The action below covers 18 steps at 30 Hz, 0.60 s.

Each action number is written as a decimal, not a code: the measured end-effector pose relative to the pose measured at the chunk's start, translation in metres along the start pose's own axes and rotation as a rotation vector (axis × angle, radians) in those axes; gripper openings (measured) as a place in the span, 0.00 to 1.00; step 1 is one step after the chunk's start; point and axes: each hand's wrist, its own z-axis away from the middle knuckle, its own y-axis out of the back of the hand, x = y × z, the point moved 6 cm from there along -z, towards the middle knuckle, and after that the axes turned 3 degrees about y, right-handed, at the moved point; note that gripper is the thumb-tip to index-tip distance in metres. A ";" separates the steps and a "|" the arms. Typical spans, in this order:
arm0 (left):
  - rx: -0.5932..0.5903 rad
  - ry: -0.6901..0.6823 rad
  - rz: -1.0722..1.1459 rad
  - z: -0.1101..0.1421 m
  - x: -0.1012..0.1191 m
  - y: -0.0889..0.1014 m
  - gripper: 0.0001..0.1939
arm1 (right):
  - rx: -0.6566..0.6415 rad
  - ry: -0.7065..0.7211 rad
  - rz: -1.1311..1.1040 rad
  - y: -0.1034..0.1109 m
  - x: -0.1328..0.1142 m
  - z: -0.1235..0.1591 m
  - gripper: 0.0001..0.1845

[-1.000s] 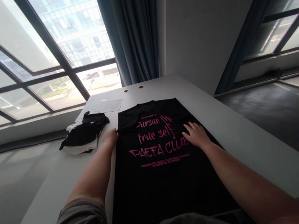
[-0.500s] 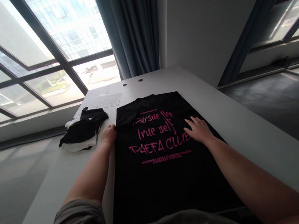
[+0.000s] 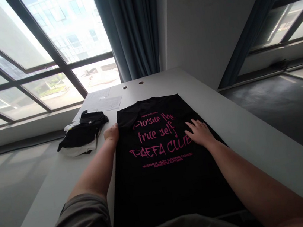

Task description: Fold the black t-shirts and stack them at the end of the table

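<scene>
Head view: white table [image 3: 257, 143], your body hiding part of its near edge.
T-shirt: black, flat before you, collar toward 12 o'clock [image 3: 168, 193]; your right forearm covers part of its side, fingers hiding the last printed letters.
Clothes pile: at 10 o'clock [image 3: 81, 134], inner layers indistinct.
Papers: beyond it, toward 11 [image 3: 109, 103], markings illegible.
Right hand: spread on the T-shirt, gripping nothing [image 3: 199, 132].
Left hand: curled onto its edge [image 3: 111, 133], pinching fabric; fingertips obscured.

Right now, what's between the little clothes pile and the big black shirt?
The left hand, at the edge of the black shirt, and a strip of white table beside the clothes pile. The head view shows it.
</scene>
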 end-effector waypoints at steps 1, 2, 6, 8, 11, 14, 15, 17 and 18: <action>0.009 -0.023 -0.008 -0.001 0.003 0.001 0.21 | 0.002 0.000 0.000 0.000 0.000 0.000 0.36; 0.018 -0.047 -0.016 -0.001 0.005 0.003 0.21 | 0.002 0.001 0.000 0.000 0.000 0.000 0.36; 0.032 -0.170 -0.038 -0.002 0.012 0.005 0.20 | 0.002 0.004 -0.017 0.000 0.000 0.001 0.35; 0.022 -0.251 -0.041 -0.001 0.013 0.003 0.20 | 0.003 0.006 -0.025 -0.001 0.000 0.001 0.36; 0.004 -0.323 -0.049 0.000 0.013 0.000 0.21 | 0.009 0.009 -0.031 -0.001 0.000 0.000 0.35; -0.004 -0.333 -0.061 0.001 0.016 -0.001 0.19 | 0.012 0.010 -0.031 -0.001 -0.001 0.000 0.35; -0.001 -0.334 -0.063 0.001 0.019 -0.001 0.19 | 0.012 0.009 -0.031 -0.001 -0.001 0.000 0.35; 0.015 -0.341 -0.058 0.002 0.027 -0.001 0.19 | 0.010 0.003 -0.029 0.000 -0.002 0.000 0.35; 0.024 -0.346 -0.051 0.003 0.033 -0.001 0.20 | 0.009 0.001 -0.028 0.001 -0.002 0.001 0.35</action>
